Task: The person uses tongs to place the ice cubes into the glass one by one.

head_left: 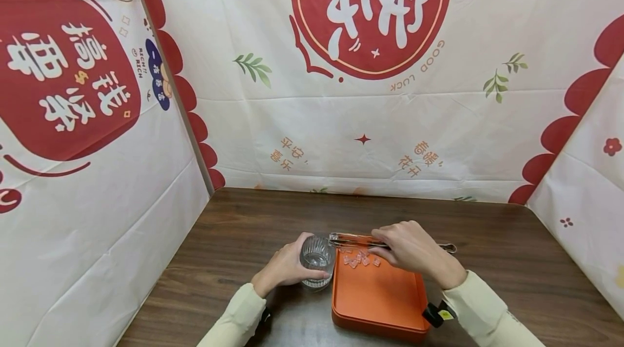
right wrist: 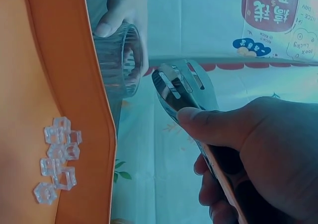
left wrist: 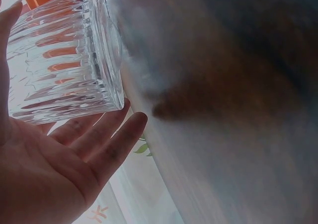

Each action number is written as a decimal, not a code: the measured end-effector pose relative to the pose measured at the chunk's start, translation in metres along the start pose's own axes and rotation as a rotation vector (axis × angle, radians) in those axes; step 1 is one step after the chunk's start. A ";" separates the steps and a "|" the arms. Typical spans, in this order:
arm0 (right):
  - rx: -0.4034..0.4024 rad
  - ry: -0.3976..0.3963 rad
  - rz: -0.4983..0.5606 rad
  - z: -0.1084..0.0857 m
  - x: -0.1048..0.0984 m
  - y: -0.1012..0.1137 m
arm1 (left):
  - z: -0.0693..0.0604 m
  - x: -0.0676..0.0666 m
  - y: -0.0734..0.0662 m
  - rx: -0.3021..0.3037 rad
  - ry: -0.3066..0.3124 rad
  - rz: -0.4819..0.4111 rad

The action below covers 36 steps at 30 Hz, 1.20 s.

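My left hand holds a clear ribbed glass, thumb on the near side and fingers around the far side. In the left wrist view the ribbed glass wall lies between thumb and fingers. My right hand grips metal tongs from above. At their tips, by the glass rim, a clear cube appears pinched. Below the tongs is a square orange tray; several clear cubes lie loosely together near its far left corner.
All this stands on a dark wood table. White printed cloth rises behind it and along both sides. The tray's raised rim sits just right of the glass. A black wrist device hangs beside the right sleeve.
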State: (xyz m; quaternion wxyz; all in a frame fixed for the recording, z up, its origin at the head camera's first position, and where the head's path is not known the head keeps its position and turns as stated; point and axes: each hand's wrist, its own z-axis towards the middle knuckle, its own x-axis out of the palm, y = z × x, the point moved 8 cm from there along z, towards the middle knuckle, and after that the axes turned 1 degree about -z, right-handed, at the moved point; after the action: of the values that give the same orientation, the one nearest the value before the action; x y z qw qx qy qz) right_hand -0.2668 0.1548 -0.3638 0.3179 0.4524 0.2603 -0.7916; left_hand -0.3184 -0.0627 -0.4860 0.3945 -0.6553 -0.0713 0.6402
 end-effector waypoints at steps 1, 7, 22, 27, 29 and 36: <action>0.000 -0.003 -0.002 0.001 0.000 0.000 | 0.000 0.000 0.000 -0.001 -0.001 0.004; 0.001 -0.016 -0.009 0.006 -0.001 0.003 | 0.000 0.000 0.000 0.001 -0.004 0.011; -0.009 -0.020 -0.019 0.016 0.006 0.008 | 0.001 -0.001 0.000 0.001 -0.001 -0.001; -0.003 -0.011 -0.014 0.019 0.007 0.009 | 0.002 -0.001 0.000 0.004 -0.001 -0.009; -0.001 -0.007 -0.012 0.020 0.008 0.009 | 0.002 -0.001 0.000 0.005 0.000 -0.010; 0.007 0.006 -0.013 0.021 0.011 0.010 | 0.001 0.001 0.001 -0.002 0.000 -0.008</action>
State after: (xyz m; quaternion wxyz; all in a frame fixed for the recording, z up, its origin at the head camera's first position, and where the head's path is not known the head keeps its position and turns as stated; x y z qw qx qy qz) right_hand -0.2756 0.1307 -0.3649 0.3106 0.4541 0.2614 -0.7931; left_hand -0.3198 -0.0627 -0.4870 0.3964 -0.6553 -0.0743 0.6387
